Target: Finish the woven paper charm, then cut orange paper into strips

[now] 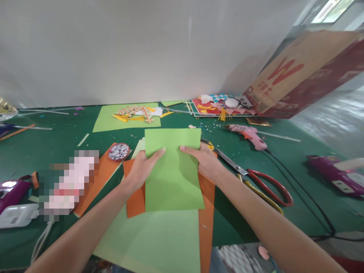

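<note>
Between my two hands a sheet of bright green paper (pixel 173 178) is held up, slightly bowed at its lower right. My left hand (pixel 143 165) grips its left edge, thumb on the front and fingers behind. On the right edge my right hand (pixel 209 161) pinches it the same way, its fingers hidden behind the sheet. Below lie a larger pale green sheet (pixel 159 235) and orange paper (pixel 207 227). Close to my right forearm rest red-handled scissors (pixel 267 185), beside a second, yellow-handled pair (pixel 256 191).
A pink glue gun (pixel 250 135) with a black cord lies at the right, near a purple power strip (pixel 338 176). A paper bag (pixel 301 76) leans at the back right. At left are a round dish of googly eyes (pixel 118 151), an orange strip (pixel 98 182) and a white charger (pixel 18 216).
</note>
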The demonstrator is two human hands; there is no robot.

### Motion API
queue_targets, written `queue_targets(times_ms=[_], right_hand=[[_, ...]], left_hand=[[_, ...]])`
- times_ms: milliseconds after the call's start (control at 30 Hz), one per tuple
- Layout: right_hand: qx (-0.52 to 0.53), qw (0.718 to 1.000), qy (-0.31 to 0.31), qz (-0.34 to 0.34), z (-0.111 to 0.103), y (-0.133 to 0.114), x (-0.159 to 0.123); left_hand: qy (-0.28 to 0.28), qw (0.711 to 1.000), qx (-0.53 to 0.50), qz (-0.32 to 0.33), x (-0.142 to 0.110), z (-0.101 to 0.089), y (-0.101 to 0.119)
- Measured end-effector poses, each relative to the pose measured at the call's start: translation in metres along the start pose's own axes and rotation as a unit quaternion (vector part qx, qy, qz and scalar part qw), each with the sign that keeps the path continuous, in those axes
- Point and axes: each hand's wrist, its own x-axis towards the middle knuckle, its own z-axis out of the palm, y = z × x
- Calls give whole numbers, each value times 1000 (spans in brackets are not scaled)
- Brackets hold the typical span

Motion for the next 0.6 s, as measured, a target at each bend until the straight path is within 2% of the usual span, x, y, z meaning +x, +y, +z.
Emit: queue_targets(times_ms=[133, 233, 367, 467, 600], right_hand=[[-11, 1000, -7, -5, 0, 1, -1], [-17, 1000, 11, 0, 0, 0, -1], [-11, 998, 57, -2, 0, -5, -1], [-22, 998, 61, 8, 0, -8, -2], [-30, 999, 41, 12, 1, -8, -3]], left_hand=[[10, 1000, 13, 7, 0, 0, -1], [7, 1000, 13, 5, 1, 0, -2], [-28, 998, 17, -48, 1, -1, -2], [-45, 996, 29, -70, 1, -2, -1], [-21, 999, 29, -28, 0, -3, 2]])
